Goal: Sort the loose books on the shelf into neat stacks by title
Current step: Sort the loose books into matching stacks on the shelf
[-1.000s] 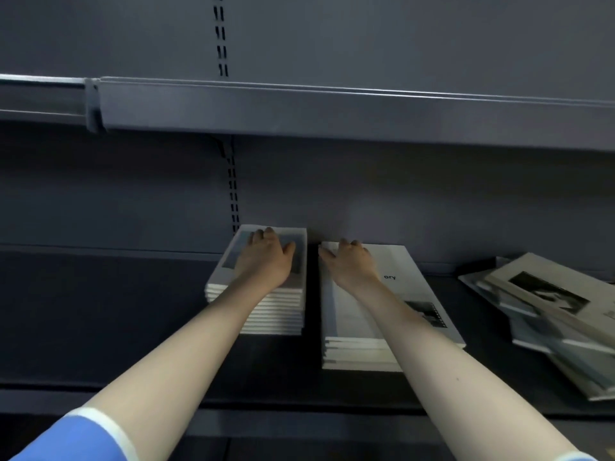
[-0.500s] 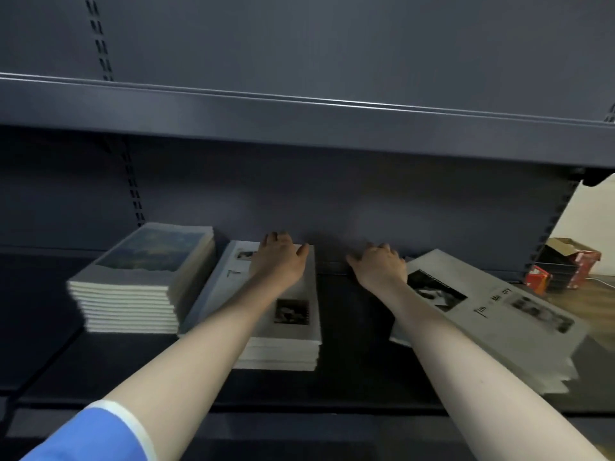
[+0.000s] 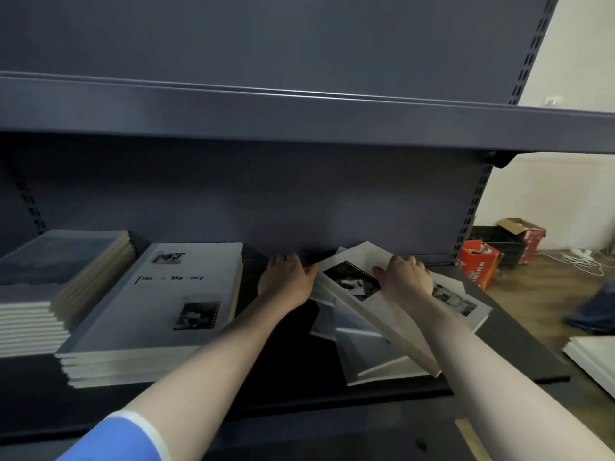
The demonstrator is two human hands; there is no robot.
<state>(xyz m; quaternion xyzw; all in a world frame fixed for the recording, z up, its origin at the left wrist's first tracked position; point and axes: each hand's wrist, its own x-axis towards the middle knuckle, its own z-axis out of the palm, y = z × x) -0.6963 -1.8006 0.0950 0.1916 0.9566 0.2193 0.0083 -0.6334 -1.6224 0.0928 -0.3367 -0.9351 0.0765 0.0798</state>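
Two neat stacks stand on the dark shelf board (image 3: 283, 394): a blue-covered stack (image 3: 60, 257) at far left and a white "Time Memory" stack (image 3: 173, 294) beside it. To the right lies a loose, skewed pile of books (image 3: 366, 354). Its top book (image 3: 352, 281), white with a black photo, is tilted up. My left hand (image 3: 286, 284) holds that book's left corner, thumb against the edge. My right hand (image 3: 404, 277) lies on the cover with its fingers curled over the far edge.
The upper shelf (image 3: 299, 111) overhangs close above the hands. Past the shelf's right end, red cardboard boxes (image 3: 476, 264) and a black crate (image 3: 499, 241) sit on the wooden floor, with cables behind. More white books (image 3: 592, 357) lie at the far right.
The view has swung right. Both hands left the two neat stacks and moved right to the loose pile, where they took hold of its top book and tilted it up.
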